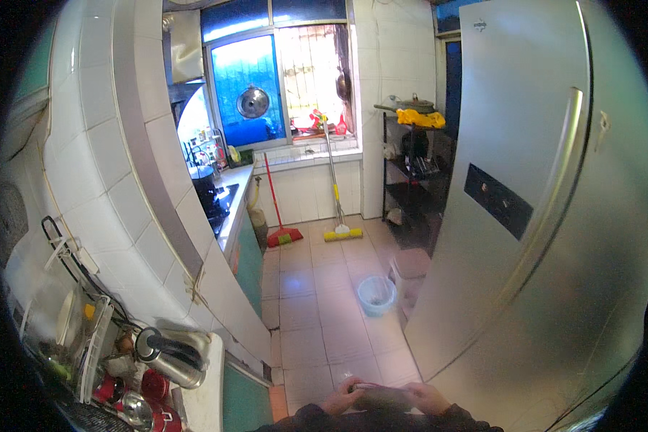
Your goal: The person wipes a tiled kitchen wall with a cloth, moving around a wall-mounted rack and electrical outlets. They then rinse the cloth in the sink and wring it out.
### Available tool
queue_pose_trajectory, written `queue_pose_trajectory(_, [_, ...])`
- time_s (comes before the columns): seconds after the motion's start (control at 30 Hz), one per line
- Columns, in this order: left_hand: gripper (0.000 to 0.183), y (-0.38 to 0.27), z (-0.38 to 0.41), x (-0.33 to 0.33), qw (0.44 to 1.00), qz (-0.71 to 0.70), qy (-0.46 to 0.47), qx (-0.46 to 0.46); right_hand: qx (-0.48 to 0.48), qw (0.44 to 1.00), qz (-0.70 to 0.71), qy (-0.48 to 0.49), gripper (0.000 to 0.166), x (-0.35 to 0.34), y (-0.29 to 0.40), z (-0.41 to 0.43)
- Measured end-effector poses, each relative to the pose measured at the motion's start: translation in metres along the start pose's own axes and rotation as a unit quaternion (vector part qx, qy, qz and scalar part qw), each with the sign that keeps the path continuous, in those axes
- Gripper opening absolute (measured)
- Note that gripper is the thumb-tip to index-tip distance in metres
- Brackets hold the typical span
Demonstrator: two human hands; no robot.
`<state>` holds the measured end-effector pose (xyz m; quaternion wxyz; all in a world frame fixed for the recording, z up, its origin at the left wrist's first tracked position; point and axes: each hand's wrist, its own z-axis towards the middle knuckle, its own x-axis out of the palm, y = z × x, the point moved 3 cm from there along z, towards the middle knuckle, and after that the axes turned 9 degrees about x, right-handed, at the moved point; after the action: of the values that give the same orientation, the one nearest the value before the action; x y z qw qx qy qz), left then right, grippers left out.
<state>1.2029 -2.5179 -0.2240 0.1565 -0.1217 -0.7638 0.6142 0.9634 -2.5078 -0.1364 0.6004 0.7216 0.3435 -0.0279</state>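
Note:
At the bottom of the head view, my left hand (342, 396) grips the left end of a flat, dark greyish object (382, 398). My right hand (427, 398) holds its right end. A thin reddish edge shows along its top near my left fingers; what it is cannot be told. Both hands are close to my body, above the tiled floor. Farther ahead, a light blue plastic bucket (377, 296) stands on the floor beside a lidded bin (410, 270).
A steel refrigerator (497, 135) fills the right side. On the left counter (211, 372) lie an electric kettle (167, 356) and red containers. A red broom (284, 236) and a yellow sponge mop (343, 234) lean at the far wall, near a black shelf rack (410, 191).

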Motion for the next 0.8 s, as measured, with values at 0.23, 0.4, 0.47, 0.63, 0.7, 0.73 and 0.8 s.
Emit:
queue_pose_trajectory(0.23, [0.047, 0.005, 0.039, -0.047, 0.982, -0.128, -0.131, 0.042, 0.074, 0.967, 0.195, 0.148, 0.032, -0.012, 0.000, 0.099])
queue_pose_trajectory(0.4, [0.047, 0.035, 0.076, -0.100, 0.968, -0.084, -0.233, 0.051, 0.107, 0.968, 0.075, 0.215, 0.032, -0.011, 0.014, 0.170])
queue_pose_trajectory(0.47, [0.043, 0.051, 0.092, -0.126, 0.953, -0.079, -0.291, 0.025, 0.089, 0.977, 0.026, 0.193, 0.030, -0.006, 0.026, 0.204])
queue_pose_trajectory(0.63, [0.026, -0.065, 0.135, -0.186, 0.969, -0.091, -0.230, 0.012, 0.014, 0.982, 0.103, 0.161, 0.029, -0.010, 0.036, 0.291])
queue_pose_trajectory(0.7, [0.026, -0.079, 0.156, -0.214, 0.982, -0.057, -0.181, -0.018, 0.042, 0.978, 0.127, 0.158, 0.030, -0.024, 0.073, 0.307])
queue_pose_trajectory(0.73, [0.024, -0.069, 0.171, -0.228, 0.978, -0.052, -0.201, 0.023, 0.014, 0.984, 0.107, 0.141, 0.029, -0.025, 0.081, 0.319])
queue_pose_trajectory(0.8, [0.024, -0.050, 0.195, -0.251, 0.980, -0.045, -0.191, 0.004, -0.017, 0.989, 0.089, 0.113, 0.028, -0.026, 0.084, 0.341])
